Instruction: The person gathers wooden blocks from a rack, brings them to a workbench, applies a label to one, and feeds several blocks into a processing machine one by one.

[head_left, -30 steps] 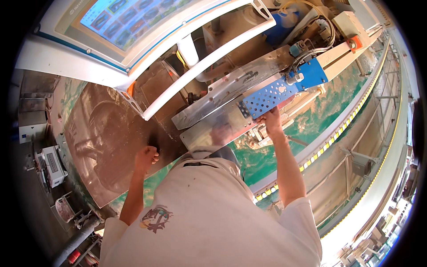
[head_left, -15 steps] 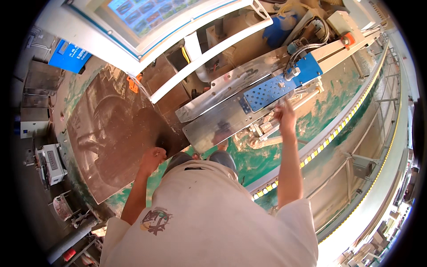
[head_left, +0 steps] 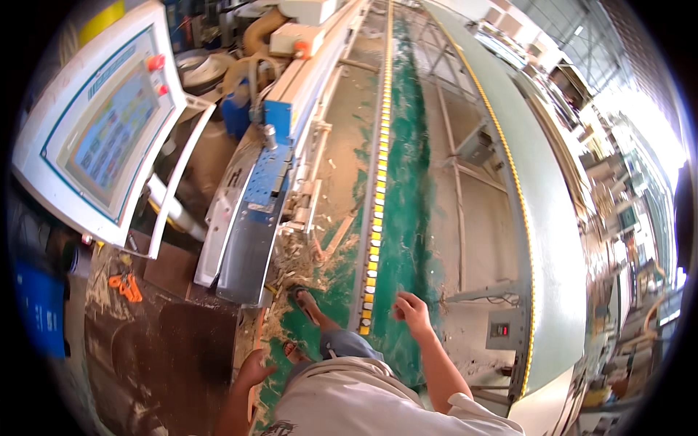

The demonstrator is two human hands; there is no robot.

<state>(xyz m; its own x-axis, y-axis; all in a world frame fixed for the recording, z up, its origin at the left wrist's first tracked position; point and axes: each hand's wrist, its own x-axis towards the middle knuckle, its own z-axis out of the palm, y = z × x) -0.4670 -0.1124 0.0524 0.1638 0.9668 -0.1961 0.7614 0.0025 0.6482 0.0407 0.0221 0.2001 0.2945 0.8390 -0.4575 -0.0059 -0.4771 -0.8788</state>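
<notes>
My left hand (head_left: 252, 368) hangs low beside my leg, above the edge of the brown board (head_left: 182, 341). Its fingers are loosely bent and apart, with nothing in them. Out in front of my right side, my right hand (head_left: 412, 312) is in the air over the green floor (head_left: 400, 254), fingers curled in and no object visible in them. Neither hand touches the machine. Left of my feet lies its metal bed (head_left: 246, 265), with a blue perforated plate (head_left: 269, 178) at the far end.
A control panel with a touchscreen (head_left: 113, 138) and a white handle bar (head_left: 182, 171) stands at left. Orange clamps (head_left: 126, 286) lie on the brown surface. A yellow-and-white strip rail (head_left: 374, 240) runs ahead. To the right is a long green conveyor belt (head_left: 542, 240). Wood scraps litter the floor.
My body has turned right, away from the panel. My right hand has left the blue plate and is now over the floor by the conveyor. My left hand stays low at my side.
</notes>
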